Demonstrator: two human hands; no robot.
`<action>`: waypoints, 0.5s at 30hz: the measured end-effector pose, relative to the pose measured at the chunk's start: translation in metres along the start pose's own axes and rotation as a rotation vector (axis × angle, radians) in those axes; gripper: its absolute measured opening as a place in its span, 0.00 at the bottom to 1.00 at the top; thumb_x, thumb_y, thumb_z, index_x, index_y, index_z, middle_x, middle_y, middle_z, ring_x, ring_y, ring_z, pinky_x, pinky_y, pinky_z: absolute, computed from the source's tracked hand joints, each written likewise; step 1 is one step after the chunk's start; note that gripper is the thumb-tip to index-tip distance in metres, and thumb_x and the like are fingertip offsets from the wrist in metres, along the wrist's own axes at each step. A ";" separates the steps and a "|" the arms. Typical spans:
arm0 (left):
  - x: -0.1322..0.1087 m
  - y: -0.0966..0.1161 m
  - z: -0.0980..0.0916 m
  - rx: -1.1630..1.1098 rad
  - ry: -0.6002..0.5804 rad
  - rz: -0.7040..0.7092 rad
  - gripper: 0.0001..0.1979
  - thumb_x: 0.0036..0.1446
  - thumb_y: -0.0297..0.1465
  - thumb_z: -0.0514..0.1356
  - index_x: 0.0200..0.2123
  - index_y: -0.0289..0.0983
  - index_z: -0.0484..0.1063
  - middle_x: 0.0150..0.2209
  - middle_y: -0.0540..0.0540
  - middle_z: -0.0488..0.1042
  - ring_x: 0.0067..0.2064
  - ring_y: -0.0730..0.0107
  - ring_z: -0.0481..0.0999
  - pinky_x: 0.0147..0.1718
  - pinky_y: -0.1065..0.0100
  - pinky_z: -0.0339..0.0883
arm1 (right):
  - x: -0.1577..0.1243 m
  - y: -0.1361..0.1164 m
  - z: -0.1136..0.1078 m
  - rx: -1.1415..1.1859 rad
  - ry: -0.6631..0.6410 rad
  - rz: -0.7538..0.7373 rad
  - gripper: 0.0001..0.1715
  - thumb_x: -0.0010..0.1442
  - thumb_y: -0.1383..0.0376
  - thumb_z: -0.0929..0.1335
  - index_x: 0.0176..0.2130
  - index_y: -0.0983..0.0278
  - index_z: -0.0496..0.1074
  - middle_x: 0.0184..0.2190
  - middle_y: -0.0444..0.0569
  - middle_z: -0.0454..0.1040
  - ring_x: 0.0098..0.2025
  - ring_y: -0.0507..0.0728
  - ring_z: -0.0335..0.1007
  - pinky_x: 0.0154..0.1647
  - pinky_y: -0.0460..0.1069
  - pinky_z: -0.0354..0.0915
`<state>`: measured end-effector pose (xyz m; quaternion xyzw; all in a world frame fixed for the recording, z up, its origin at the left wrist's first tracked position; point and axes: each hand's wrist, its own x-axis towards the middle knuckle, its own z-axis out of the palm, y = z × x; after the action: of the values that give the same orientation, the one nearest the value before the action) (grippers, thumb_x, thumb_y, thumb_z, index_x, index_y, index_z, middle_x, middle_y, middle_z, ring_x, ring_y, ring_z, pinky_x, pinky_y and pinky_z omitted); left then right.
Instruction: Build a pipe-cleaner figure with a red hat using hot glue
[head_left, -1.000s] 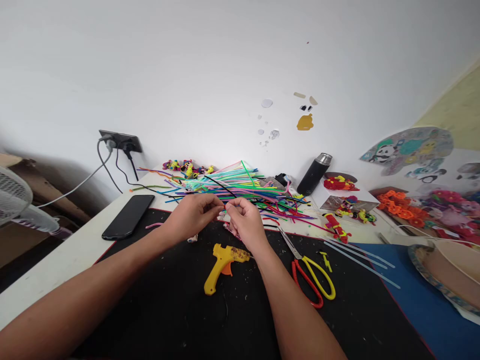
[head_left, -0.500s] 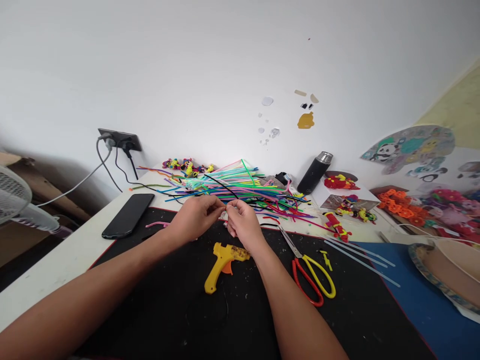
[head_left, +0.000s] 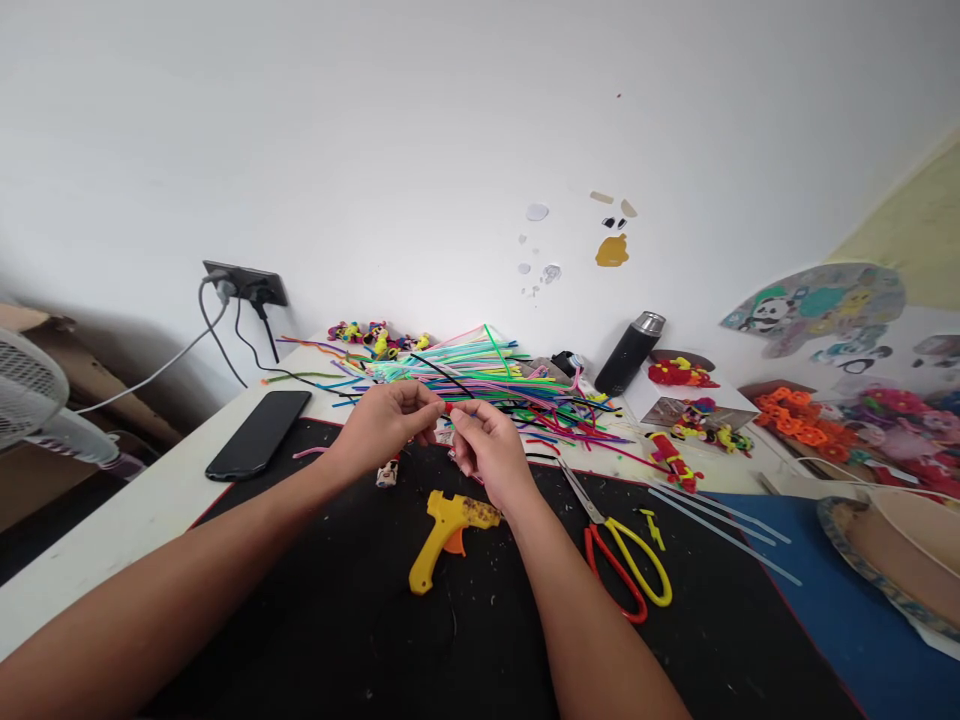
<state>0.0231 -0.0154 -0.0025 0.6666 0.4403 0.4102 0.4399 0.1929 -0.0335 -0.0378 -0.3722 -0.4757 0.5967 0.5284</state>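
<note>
My left hand [head_left: 386, 420] and my right hand [head_left: 489, 448] meet fingertip to fingertip above the far part of the black mat. Both are closed in a pinch. A speck of red shows between the fingertips, but it is too small to make out. Just below my left hand is a small white, black and red figure [head_left: 387, 473], partly covered by the hand. A yellow hot glue gun [head_left: 439, 540] lies on the mat below the hands. Right of my right forearm lie scissors [head_left: 616, 545] with one red and one yellow handle.
Colourful pipe cleaners [head_left: 465, 372] are heaped against the wall. A black phone [head_left: 259, 435] lies at the left, and a black flask [head_left: 630, 353] leans behind. Clear glue sticks [head_left: 724, 530] rest at the right, near a round basket [head_left: 862, 545]. A fan [head_left: 30, 385] stands far left.
My fingertips still meet in about the same place, with the left fingers slightly shifted. The small white and black figure below my left hand has come into view. The camera has tilted up slightly.
</note>
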 end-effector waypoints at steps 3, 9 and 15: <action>0.002 0.001 -0.002 -0.031 -0.020 -0.017 0.19 0.53 0.47 0.69 0.32 0.35 0.75 0.22 0.51 0.76 0.24 0.71 0.76 0.26 0.71 0.71 | 0.000 0.003 -0.001 -0.041 -0.005 -0.011 0.19 0.58 0.50 0.73 0.37 0.63 0.71 0.14 0.34 0.65 0.12 0.46 0.54 0.12 0.42 0.46; 0.007 -0.005 -0.010 -0.035 -0.090 0.026 0.21 0.53 0.48 0.70 0.38 0.35 0.79 0.27 0.50 0.79 0.28 0.70 0.77 0.29 0.70 0.74 | 0.001 0.004 -0.003 -0.124 0.025 -0.069 0.17 0.59 0.52 0.72 0.34 0.62 0.70 0.13 0.32 0.60 0.11 0.47 0.52 0.13 0.43 0.50; 0.004 -0.004 -0.011 0.111 -0.127 0.103 0.15 0.58 0.43 0.66 0.40 0.37 0.80 0.31 0.49 0.80 0.31 0.70 0.79 0.32 0.71 0.75 | 0.001 0.006 -0.002 -0.197 0.026 -0.082 0.15 0.60 0.53 0.71 0.34 0.62 0.70 0.14 0.33 0.60 0.11 0.47 0.54 0.12 0.44 0.47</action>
<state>0.0127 -0.0078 -0.0028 0.7362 0.3989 0.3642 0.4077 0.1932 -0.0325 -0.0436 -0.4103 -0.5398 0.5200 0.5195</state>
